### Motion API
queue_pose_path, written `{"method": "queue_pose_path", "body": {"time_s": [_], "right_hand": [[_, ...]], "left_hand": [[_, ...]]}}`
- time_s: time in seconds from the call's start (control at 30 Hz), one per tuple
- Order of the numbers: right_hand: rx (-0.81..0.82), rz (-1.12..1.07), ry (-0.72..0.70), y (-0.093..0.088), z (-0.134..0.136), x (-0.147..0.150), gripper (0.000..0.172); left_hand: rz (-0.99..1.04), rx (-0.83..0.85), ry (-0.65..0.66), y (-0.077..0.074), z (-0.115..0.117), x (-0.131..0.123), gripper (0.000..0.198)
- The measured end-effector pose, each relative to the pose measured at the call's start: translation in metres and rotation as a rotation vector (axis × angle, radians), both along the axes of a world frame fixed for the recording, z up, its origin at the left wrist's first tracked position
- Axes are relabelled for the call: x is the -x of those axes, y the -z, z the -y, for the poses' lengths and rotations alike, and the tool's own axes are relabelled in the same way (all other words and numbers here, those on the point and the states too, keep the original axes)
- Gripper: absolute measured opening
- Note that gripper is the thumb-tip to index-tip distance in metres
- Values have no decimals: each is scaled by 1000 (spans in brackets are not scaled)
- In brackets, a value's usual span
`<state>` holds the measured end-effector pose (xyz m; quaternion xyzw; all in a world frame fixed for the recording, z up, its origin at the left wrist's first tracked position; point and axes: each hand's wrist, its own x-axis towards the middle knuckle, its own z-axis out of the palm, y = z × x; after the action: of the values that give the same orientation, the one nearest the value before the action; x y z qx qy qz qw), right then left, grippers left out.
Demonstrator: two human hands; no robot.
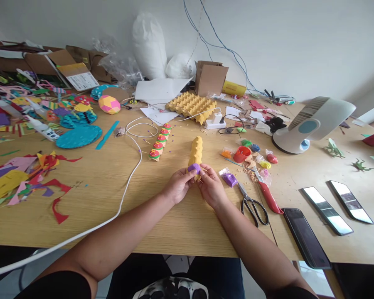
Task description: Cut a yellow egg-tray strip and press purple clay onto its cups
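Note:
A yellow egg-carton strip [196, 150] points away from me over the table, its bumps facing up. Purple clay [194, 167] covers the bump at its near end. My left hand [181, 185] is closed on that end from the left, thumb against the clay. From the right, my right hand [211, 185] pinches the same end with thumb and fingers. The undersides of both grips are hidden. Just right of my hands lies a bag of purple clay [230, 178]. To the left stands a painted red and green egg-carton caterpillar [161, 141].
Scissors [252, 205], a red-handled knife [270, 197] and phones [307, 238] lie to the right. Behind them are a red cup [242, 154] and a white fan [308, 124]. A white cable [130, 178] crosses on the left. An egg tray [191, 106] sits at the back.

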<state>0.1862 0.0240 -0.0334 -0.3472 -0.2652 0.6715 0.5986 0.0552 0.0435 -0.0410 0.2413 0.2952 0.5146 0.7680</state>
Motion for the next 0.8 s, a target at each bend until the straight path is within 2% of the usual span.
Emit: {"method": "queue_pose_path", "body": {"time_s": [0.37,0.6,0.8], "right_hand": [[-21,3,-23,-1,2,1,36],[-30,-9,22,2,-2,-2,35],[-22,-31,-1,2,-3,-3,35]], "left_hand": [[25,-8,8,-2,0,2,19],[93,-32,105,0,0,2,25],[119,28,67,1,-1,2,23]]}}
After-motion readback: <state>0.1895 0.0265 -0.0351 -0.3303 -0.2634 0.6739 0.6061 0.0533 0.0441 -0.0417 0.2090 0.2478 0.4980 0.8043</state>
